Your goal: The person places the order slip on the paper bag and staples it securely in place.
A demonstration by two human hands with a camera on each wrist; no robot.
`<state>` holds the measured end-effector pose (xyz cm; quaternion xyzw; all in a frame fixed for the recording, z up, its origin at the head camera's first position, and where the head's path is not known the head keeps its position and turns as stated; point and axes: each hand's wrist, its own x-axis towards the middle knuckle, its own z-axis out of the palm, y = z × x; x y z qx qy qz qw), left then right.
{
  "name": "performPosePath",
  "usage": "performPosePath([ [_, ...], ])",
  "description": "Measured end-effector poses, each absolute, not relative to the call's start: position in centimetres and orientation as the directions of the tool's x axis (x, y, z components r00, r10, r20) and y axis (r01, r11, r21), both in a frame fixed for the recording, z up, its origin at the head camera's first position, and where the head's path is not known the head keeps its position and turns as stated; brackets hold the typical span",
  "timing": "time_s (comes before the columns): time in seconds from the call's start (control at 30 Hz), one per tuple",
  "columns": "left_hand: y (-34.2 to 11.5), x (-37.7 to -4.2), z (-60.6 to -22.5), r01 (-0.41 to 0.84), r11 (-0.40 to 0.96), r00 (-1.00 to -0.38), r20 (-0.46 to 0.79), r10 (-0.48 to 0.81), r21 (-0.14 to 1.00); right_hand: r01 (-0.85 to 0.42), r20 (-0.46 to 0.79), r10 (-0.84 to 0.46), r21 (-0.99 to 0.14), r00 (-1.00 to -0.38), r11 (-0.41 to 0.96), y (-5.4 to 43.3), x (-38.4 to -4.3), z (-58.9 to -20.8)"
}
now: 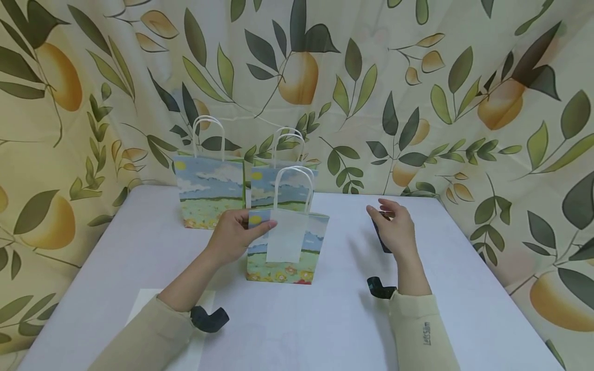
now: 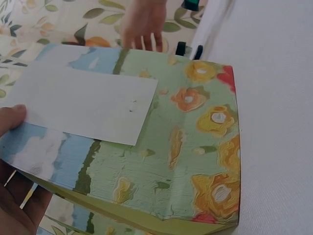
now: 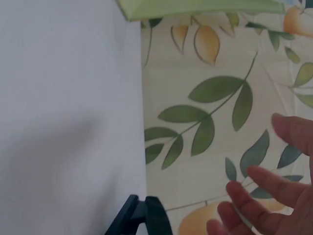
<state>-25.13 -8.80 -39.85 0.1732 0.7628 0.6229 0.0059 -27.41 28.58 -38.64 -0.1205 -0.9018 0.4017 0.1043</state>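
Observation:
My left hand [image 1: 230,238] grips the left side of a small paper gift bag [image 1: 280,272] printed with sky, meadow and flowers. Its thumb lies on the front at the edge of a white card [image 1: 284,245], and its fingers go behind the bag. In the left wrist view the card [image 2: 88,103] lies flat against the printed face. To the right, my right hand [image 1: 396,229] is held over the table with loosely spread fingers, empty in the right wrist view. Close beneath it stands a black object [image 1: 381,237], whose two dark prongs [image 3: 155,215] show in the right wrist view.
Behind the held bag stand two matching bags, one at the left [image 1: 211,178] and one in the middle [image 1: 283,188], with white handles. White paper [image 1: 147,299] lies partly under the left forearm. A fruit-patterned curtain [image 1: 362,103] borders the white table [image 1: 334,324].

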Motion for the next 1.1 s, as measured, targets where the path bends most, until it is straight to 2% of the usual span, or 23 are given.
performPosePath([
  [0.2,-8.8,-25.0,-39.9,0.251,0.160,-0.941,0.202,0.271,0.955,0.242,0.028,0.353,-0.678,-0.935,0.694,30.3,-27.7,-39.6],
  [0.5,-8.8,-25.0,-39.9,0.257,0.155,-0.940,0.210,0.270,0.954,0.377,-0.139,0.383,-0.642,-0.913,0.668,32.6,-28.0,-40.9],
  [1.1,-8.7,-25.1,-39.9,0.275,0.163,-0.937,0.226,0.265,0.948,0.481,-0.292,0.387,-0.614,-0.875,0.625,34.2,-28.7,-42.6],
])
